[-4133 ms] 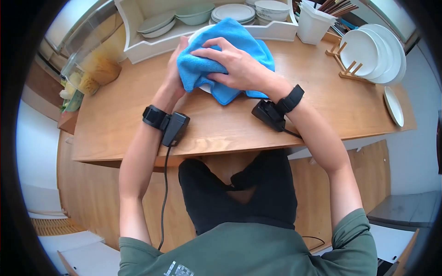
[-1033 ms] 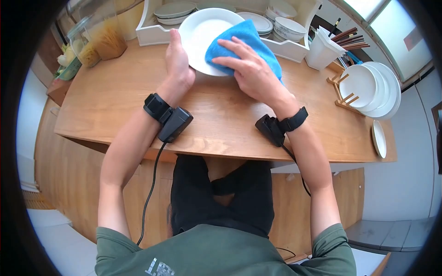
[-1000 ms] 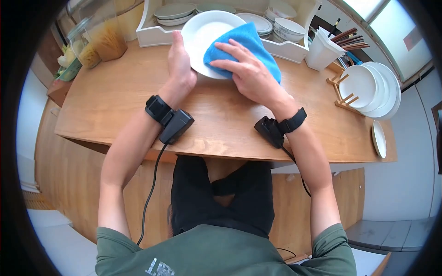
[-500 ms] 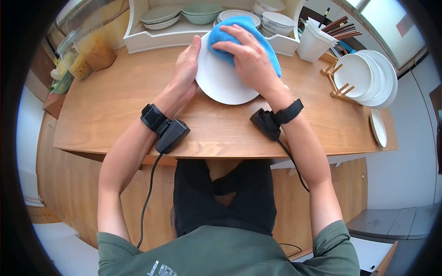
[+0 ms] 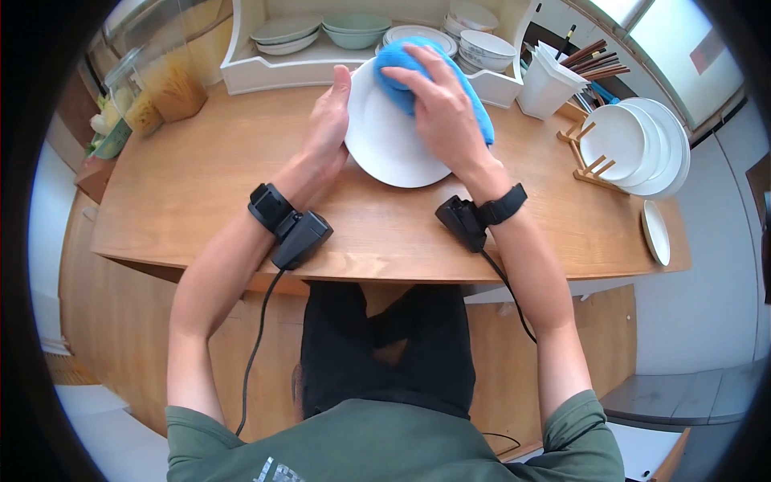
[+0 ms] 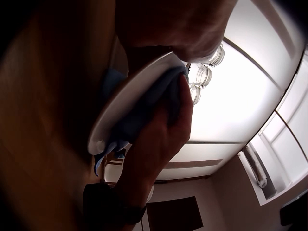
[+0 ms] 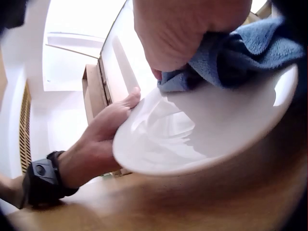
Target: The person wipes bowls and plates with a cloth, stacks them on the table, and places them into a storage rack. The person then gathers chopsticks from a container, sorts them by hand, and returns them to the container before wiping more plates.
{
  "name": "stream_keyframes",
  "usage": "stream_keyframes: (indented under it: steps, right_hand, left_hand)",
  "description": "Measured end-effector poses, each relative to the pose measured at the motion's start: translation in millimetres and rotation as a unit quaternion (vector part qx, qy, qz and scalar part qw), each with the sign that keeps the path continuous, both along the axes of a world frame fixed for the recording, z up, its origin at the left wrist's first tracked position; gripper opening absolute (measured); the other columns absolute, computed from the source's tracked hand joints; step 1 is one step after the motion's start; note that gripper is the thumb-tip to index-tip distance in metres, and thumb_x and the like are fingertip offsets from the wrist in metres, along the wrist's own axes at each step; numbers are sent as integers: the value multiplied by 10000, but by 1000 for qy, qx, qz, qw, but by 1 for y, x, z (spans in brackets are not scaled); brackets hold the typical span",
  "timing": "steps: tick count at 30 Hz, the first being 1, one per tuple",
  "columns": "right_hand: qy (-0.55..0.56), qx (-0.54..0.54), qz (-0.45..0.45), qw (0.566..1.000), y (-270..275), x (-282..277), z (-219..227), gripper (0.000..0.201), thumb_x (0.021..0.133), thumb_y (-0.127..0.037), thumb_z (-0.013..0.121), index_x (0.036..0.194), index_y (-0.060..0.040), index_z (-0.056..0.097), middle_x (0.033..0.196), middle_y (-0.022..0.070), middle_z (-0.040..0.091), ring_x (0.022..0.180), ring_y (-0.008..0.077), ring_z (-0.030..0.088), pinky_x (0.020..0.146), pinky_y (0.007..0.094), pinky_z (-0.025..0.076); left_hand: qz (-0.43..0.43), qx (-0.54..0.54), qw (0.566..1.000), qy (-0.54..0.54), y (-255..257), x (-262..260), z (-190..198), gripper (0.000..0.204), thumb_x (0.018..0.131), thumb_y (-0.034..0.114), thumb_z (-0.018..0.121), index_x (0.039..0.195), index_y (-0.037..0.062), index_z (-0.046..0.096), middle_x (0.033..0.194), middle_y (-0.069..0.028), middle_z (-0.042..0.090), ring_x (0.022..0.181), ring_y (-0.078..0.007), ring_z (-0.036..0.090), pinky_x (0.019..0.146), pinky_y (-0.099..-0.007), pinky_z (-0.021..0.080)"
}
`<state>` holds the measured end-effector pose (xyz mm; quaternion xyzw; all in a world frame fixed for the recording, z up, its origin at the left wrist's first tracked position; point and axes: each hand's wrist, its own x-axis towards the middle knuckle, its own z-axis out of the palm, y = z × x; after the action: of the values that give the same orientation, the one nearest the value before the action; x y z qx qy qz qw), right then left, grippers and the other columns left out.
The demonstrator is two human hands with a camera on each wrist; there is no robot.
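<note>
A white plate [image 5: 393, 145] stands tilted on the wooden table [image 5: 201, 185], its lower rim near the tabletop. My left hand [image 5: 328, 120] grips its left rim, thumb on the front. My right hand [image 5: 438, 104] holds a blue cloth [image 5: 474, 100] bunched against the plate's upper part. The right wrist view shows the plate [image 7: 202, 130] from below, the cloth [image 7: 240, 57] under my curled fingers, and the left hand [image 7: 101, 139] on the far rim. In the left wrist view the plate's edge [image 6: 130, 101] is side on, with the right hand [image 6: 159, 139] behind it.
A white shelf tray [image 5: 265, 76] with stacked plates and bowls sits right behind the plate. To the right are a white holder [image 5: 550, 76] of chopsticks, a wooden rack of white plates [image 5: 634, 149] and a small dish [image 5: 654, 233]. Jars of pasta [image 5: 161, 80] stand at the left.
The plate has come nearer and tipped up more. The cloth and my right hand slid from the plate's right side up to its top. The left hand kept its hold on the rim.
</note>
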<state>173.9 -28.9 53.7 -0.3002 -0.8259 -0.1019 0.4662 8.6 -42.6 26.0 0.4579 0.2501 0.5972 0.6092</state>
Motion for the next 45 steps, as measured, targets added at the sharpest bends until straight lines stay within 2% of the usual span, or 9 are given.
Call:
stream_keyframes:
  steps: [7,11,18,27,31,33,38,41,45]
  right_hand:
    - [-100,-39,204,973,-18,-15,-11,372,627,84,584,935,-85,707,1288,136,522,1257,360,431,1059,474,343]
    - [-130,-118,245,954,-25,-12,-11,349,666,135,515,877,-63,709,1237,88,575,1243,310,457,1026,372,401]
    - [-113,-117,173,971,-6,10,-7,331,692,127,483,829,-69,712,1200,58,603,1223,296,475,1026,369,397]
    - [50,40,-151,986,40,64,0,260,721,64,528,818,-75,726,1145,146,620,1118,332,540,977,392,426]
    - [105,84,-116,984,30,52,14,298,717,97,522,868,-72,716,1176,125,604,1124,340,533,970,405,435]
    - [62,126,-52,989,19,37,20,316,700,118,520,874,-66,708,1176,117,602,1148,332,523,976,412,434]
    - [-123,35,166,978,-17,-5,8,312,654,94,562,905,-46,683,1218,98,581,1197,301,493,1015,379,411]
    - [-142,-18,157,977,-16,-12,-4,330,663,85,561,928,-58,695,1241,95,571,1205,290,492,1020,369,405]
    - [-84,-19,43,995,9,10,-9,294,740,58,528,932,-71,708,1252,108,569,1210,302,490,1032,378,388]
  left_hand:
    - [-15,-88,992,-93,18,-18,-14,618,927,563,417,1226,30,512,1174,-130,592,1055,-222,590,902,-379,501]
    - [66,-106,988,-87,33,-33,-15,576,947,499,443,1232,3,510,1171,-131,601,1038,-232,597,901,-374,495]
    - [196,-49,970,-133,45,-53,-11,528,954,422,490,1232,-26,507,1208,-116,586,1089,-209,574,917,-365,479]
    - [167,-66,977,-116,46,-46,-18,519,966,429,451,1256,2,500,1244,-125,569,1094,-225,579,951,-377,477]
    - [125,-82,985,-84,28,-30,-4,547,980,455,383,1313,27,452,1293,-137,531,1161,-252,537,984,-407,452]
    - [104,-81,988,-76,27,-24,-4,552,980,463,375,1312,29,452,1292,-145,530,1161,-254,538,979,-409,456]
    - [4,-70,994,-78,23,-17,-13,544,975,483,363,1249,30,491,1176,-122,590,1040,-211,595,897,-374,508]
    - [10,-79,995,-63,23,-17,-13,531,975,477,370,1227,31,509,1146,-115,603,1016,-200,602,885,-370,511]
    - [30,-73,997,-25,9,-8,0,527,973,462,393,1219,10,510,1133,-116,611,1029,-200,601,902,-369,499]
